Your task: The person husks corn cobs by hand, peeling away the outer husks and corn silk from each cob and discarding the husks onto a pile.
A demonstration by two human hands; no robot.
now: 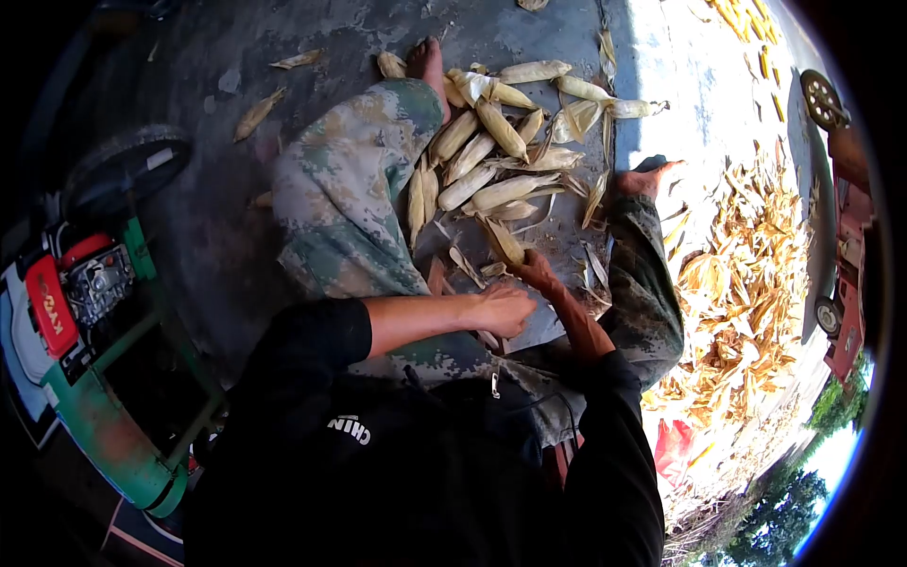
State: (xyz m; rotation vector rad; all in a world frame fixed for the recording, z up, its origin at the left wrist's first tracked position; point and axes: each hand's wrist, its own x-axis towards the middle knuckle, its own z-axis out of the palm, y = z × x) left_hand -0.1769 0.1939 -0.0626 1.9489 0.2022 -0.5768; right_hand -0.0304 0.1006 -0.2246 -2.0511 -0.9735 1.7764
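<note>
- Right hand (pixel 539 271), at 4 o'clock from the ear of corn (pixel 503 241) it holds (12 being the top of the view), has its fingers closed round the ear's near end.
- Left hand (pixel 510 310), at 6 o'clock from that ear and apart from it, is curled in with the knuckles up; whether anything is inside I cannot tell.
- That ear is held above the floor between the spread knees, far end tilted toward 11 o'clock. It should be light and firm at the core, with a dry, papery husk that may slide or tear under the fingers. The thick butt end likely gives the surest hold, the loose leaf tip the poorest.
- White letters on the black top (pixel 425 482), toward 7 o'clock, seem to read "CHIN"; any more is hidden.
- Pile of unhusked corn (pixel 496 142), at 12 o'clock, lies between the bare feet, its ears overlapping at odd angles; each probably lifts best by its middle.
- Loose husks (pixel 727 302), a broad sunlit heap at 3 o'clock, look brittle and nearly weightless.
- Green machine (pixel 113 425), at 8 o'clock, carries a red engine cover (pixel 49 304) with white letters, perhaps starting with K; the rest I cannot read surely.
- Red vehicle (pixel 850 255), at 3 o'clock beyond the husks, shows no readable writing.
</note>
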